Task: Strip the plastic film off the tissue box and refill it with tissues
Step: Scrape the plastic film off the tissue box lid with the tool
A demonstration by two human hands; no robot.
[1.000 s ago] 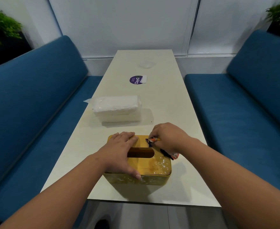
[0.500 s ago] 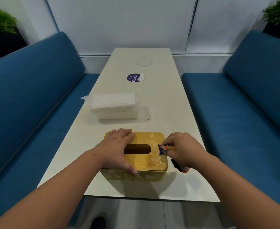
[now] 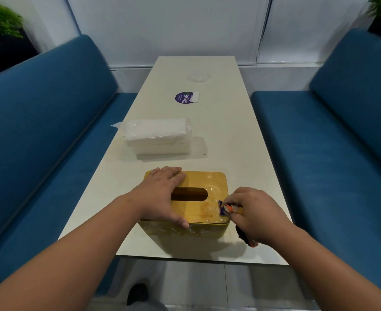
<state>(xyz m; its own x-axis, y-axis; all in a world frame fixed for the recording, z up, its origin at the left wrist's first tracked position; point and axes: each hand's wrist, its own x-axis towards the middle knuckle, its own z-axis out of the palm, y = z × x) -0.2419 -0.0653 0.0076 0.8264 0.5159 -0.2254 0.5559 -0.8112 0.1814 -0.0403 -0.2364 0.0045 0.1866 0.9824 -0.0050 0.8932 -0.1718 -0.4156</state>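
A gold tissue box (image 3: pixel 209 180) with an oval slot in its lid stands near the table's front edge, and wrinkled clear film shows on its lid and front. My left hand (image 3: pixel 160 196) lies flat over the left part of the lid, thumb on the front edge. My right hand (image 3: pixel 251 213) grips a small colourful tool (image 3: pixel 226 208), its tip against the lid's right front corner; the dark lower end sticks out below my palm. A wrapped pack of white tissues (image 3: pixel 158 135) lies farther back on the left.
The long white table (image 3: pixel 230 135) runs away from me between two blue benches (image 3: pixel 50 122). A purple round sticker (image 3: pixel 184 98) and a clear plastic scrap (image 3: pixel 198 76) lie at the far end. Plants stand in both upper corners.
My right hand with the tool has slid from the far side of the lid to its right front corner. My left hand has kept its place on the box.
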